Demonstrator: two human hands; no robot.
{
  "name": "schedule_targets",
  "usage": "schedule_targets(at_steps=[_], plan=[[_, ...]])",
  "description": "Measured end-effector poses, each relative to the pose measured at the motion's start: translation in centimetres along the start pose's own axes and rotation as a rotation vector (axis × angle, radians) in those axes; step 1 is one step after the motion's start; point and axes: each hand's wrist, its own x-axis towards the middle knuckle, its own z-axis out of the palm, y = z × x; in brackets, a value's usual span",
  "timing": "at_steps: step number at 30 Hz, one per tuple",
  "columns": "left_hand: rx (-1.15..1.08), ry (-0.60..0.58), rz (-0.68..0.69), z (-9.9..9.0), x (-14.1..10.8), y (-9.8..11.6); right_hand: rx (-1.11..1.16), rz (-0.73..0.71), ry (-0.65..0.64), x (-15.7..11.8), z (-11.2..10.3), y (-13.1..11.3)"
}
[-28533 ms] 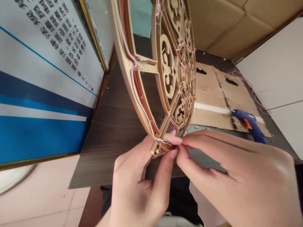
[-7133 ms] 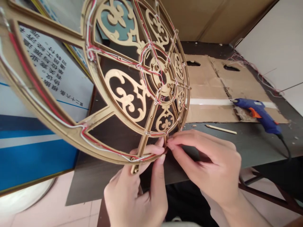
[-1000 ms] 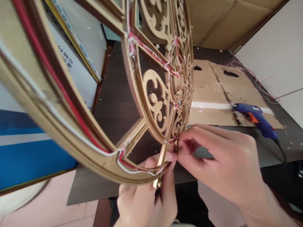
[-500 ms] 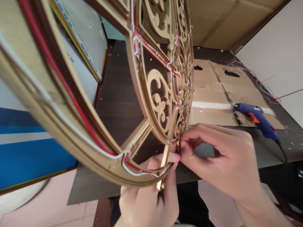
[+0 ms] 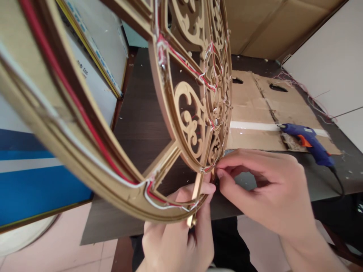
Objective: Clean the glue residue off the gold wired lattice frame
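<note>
A large round gold lattice frame (image 5: 133, 196) with scrollwork stands tilted on edge at the left and middle. Red wire (image 5: 85, 117) and white wire (image 5: 85, 151) run in its channels, with clear glue-like blobs at the joints. My left hand (image 5: 178, 241) is closed around the frame's lower rim, its thumb lying by a short gold spoke. At the inner ring's lower edge, my right hand (image 5: 269, 196) has thumb and forefinger bent together in a pinch. Whatever lies between those fingertips is too small to make out.
A blue glue gun (image 5: 307, 141) with an orange trigger lies on flattened cardboard (image 5: 252, 102) at the right. Thin loose wires (image 5: 309, 98) trail behind it. Framed panels (image 5: 28, 181) lean at the left of the dark table (image 5: 133, 102).
My right thumb and hand have shifted slightly right, away from the rim. The frame has tipped very slightly left; my left hand keeps its hold.
</note>
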Motion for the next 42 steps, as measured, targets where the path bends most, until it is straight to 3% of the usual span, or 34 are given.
schedule_targets(at_steps=[9, 12, 16, 21, 25, 33, 42], plan=[[0.118, -0.002, 0.022, 0.0, -0.4, -0.2, 0.203, 0.147, -0.064, 0.4, -0.3, 0.4], [0.082, 0.011, 0.025, 0.1, -0.2, -0.1, 0.165, 0.154, -0.072, 0.2, -1.2, 0.6], [-0.033, -0.001, 0.044, 0.1, 0.2, -0.1, 0.091, 0.112, -0.215, -0.6, -2.5, 1.0], [-0.072, -0.034, 0.079, 0.1, 0.1, -0.1, -0.011, 0.082, -0.292, -1.4, -2.4, 1.6], [-0.119, -0.031, 0.043, 0.1, 0.0, 0.0, 0.094, 0.1, -0.216, -1.2, -1.7, 1.5], [-0.005, -0.031, 0.049, -0.2, 0.2, -0.1, 0.194, 0.188, -0.031, -0.4, -0.2, 0.3], [-0.05, -0.015, 0.064, 0.1, 0.5, 0.2, 0.233, 0.19, -0.063, -0.1, -0.5, 0.0]])
